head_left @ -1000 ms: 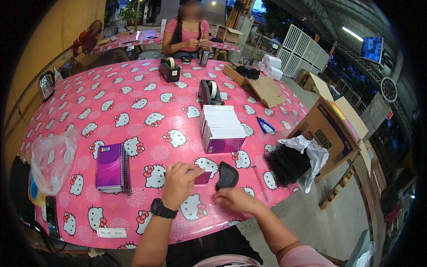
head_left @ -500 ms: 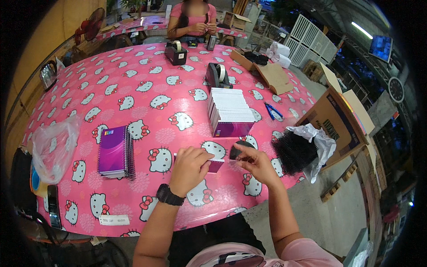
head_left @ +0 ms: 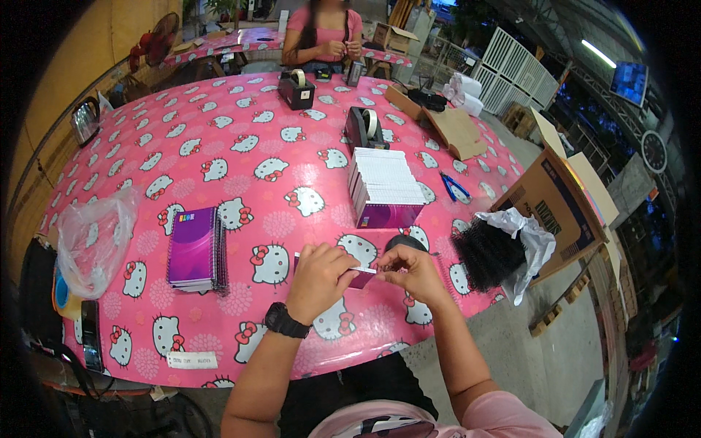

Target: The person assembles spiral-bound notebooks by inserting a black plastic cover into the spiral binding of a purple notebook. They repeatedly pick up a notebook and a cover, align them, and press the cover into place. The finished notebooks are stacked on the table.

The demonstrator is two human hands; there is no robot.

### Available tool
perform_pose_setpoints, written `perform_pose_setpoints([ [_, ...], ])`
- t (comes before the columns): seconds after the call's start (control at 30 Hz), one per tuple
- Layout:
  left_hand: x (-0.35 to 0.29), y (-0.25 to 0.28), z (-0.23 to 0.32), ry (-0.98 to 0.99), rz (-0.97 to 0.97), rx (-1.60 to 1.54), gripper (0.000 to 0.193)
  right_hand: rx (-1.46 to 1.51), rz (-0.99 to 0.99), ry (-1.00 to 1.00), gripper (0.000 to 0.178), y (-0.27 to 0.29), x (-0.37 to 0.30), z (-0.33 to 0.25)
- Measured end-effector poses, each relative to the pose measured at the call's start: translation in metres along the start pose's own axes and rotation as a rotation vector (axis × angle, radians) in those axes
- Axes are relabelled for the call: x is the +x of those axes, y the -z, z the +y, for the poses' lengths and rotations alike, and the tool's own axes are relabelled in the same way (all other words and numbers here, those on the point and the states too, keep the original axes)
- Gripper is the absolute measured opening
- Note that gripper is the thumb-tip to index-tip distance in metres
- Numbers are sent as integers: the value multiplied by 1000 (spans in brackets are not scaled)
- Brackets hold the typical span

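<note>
My left hand, with a black watch on its wrist, is closed over a small purple-covered notebook held on edge near the front of the table. My right hand is at the right end of that notebook, thumb and fingers pinched together. What it pinches is too small to make out. Just behind the right hand lies a dark rounded object, partly hidden by it. Beyond the hands stands a stack of purple-covered page blocks, white edges up. To the left lies a pile of spiral-bound purple notebooks.
Black spiral coils in white paper lie at right beside a cardboard box. Blue pliers and tape dispensers are farther back. A plastic bag and phone lie left. Another person is across the table.
My right hand has moved from the dark rounded object to the right end of the notebook. My left hand still holds the notebook. The whole view has shifted slightly.
</note>
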State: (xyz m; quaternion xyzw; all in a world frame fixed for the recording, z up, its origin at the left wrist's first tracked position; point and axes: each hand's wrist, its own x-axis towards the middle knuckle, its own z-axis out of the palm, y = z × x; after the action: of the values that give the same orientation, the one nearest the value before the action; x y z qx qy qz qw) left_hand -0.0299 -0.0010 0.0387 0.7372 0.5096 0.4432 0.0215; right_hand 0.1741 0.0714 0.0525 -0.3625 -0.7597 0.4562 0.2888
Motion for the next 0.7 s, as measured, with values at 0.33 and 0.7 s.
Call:
perform_pose_setpoints([
  [0.33, -1, -1, -1, -44, 13, 11, 12, -155, -158, 43, 23, 5, -6, -16],
  [0.7, -2, -9, 20, -57, -73, -64, 22, -71, -248, -15, 36, 5, -13, -19],
])
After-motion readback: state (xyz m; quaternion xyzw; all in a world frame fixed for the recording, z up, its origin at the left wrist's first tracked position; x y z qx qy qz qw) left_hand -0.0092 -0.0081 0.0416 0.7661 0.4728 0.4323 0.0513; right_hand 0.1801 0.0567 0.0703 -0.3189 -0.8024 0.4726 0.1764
